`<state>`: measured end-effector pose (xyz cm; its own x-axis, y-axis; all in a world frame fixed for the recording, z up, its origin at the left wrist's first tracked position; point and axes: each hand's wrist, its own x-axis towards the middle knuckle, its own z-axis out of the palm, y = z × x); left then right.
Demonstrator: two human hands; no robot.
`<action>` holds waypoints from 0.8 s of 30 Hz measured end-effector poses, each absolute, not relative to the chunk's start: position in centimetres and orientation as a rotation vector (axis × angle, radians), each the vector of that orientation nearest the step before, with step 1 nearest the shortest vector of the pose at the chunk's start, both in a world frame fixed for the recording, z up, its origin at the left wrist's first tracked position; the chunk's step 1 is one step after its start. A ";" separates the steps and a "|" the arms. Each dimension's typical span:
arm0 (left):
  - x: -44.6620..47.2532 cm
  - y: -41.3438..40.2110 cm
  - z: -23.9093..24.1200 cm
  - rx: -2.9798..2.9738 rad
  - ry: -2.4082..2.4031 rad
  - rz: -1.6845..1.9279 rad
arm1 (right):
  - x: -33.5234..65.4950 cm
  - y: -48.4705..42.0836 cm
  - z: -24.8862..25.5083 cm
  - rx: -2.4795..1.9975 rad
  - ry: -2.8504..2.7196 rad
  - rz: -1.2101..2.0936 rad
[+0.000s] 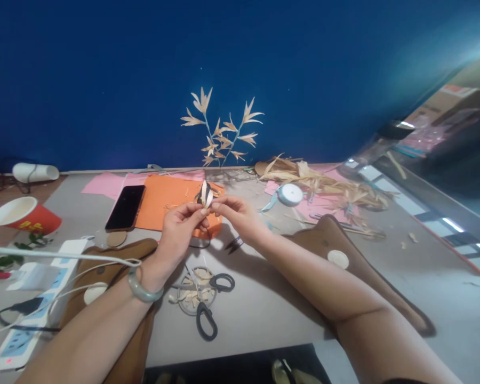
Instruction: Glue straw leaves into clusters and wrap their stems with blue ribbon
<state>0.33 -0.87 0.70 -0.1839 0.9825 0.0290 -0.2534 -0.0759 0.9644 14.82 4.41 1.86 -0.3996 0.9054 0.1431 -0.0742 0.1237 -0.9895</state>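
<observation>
Over the orange sheet [154,200], my left hand [180,226] and my right hand [240,217] meet, fingertips pinched together. Between them a small pale flower of dried husk [205,193] points upward; its lower end is hidden by my fingers. Both hands appear closed on it. Just below lie scissors [207,320] with black handles, resting across a round dish [192,301] of small husk scraps. Partly under my right hand is a dark pointed tool [234,245]. Behind the hands stands a branched stem with several husk flowers [224,141].
A phone [126,208], a red paper cup [32,216] and a power strip [28,320] with cables are at left. A light blue ribbon spool [290,194] and a heap of dried husks [328,184] lie at right. Brown cloth pieces [368,272] flank the workspace.
</observation>
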 end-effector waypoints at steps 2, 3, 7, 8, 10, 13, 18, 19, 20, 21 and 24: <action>0.3 -0.8 0.5 0.962 1.131 1.478 | 14.9 4.6 1.7 -0.847 -1.504 1.469; 0.2 -0.8 0.4 0.958 1.142 1.477 | 15.0 4.7 1.7 -0.846 -1.494 1.491; 0.2 -0.8 0.0 0.956 1.174 1.455 | 15.1 4.9 1.5 -0.838 -1.447 1.581; 0.2 -0.8 0.0 0.962 1.178 1.450 | 15.1 5.0 1.5 -0.833 -1.433 1.603; 0.3 -0.9 0.1 0.974 1.190 1.443 | 15.1 5.0 1.4 -0.826 -1.417 1.640; 0.4 -1.0 0.2 0.983 1.212 1.439 | 15.1 4.9 1.3 -0.836 -1.412 1.653; 0.6 -1.3 0.5 1.027 1.235 1.447 | 15.0 4.4 1.6 -0.854 -1.395 1.639; 0.7 -1.3 0.6 1.033 1.240 1.454 | 14.9 4.2 1.6 -0.864 -1.386 1.633; 0.7 -1.4 0.7 1.037 1.248 1.462 | 14.9 4.1 1.7 -0.878 -1.376 1.627; 0.8 -1.4 0.8 1.041 1.258 1.468 | 14.8 3.9 1.8 -0.893 -1.366 1.621; 0.9 -1.5 1.0 1.060 1.290 1.470 | 14.7 3.6 1.9 -0.924 -1.347 1.608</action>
